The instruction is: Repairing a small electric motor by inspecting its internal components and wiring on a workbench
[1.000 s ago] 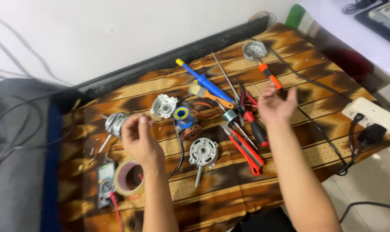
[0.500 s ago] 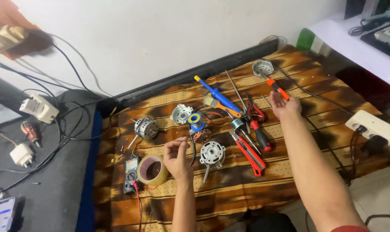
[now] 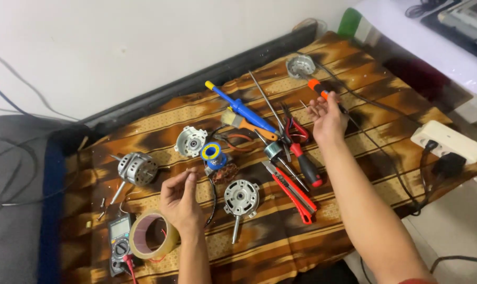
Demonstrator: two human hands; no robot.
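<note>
Left hand [image 3: 179,199] hovers low over the brown patterned cloth [image 3: 280,247], fingers loosely curled, thumb and forefinger close together; I cannot tell if they pinch something. At its 7 o'clock lies a roll of tape [image 3: 150,235], touching a multimeter [image 3: 119,243]. At 3 o'clock stands a small motor [image 3: 241,199]. Farther away, the right hand [image 3: 327,117] is half open, palm up, fingers apart, holding nothing I can see. An orange-handled screwdriver [image 3: 319,89] lies just beside its fingertips at 12 o'clock. Behind the cloth is a white wall [image 3: 117,42].
</note>
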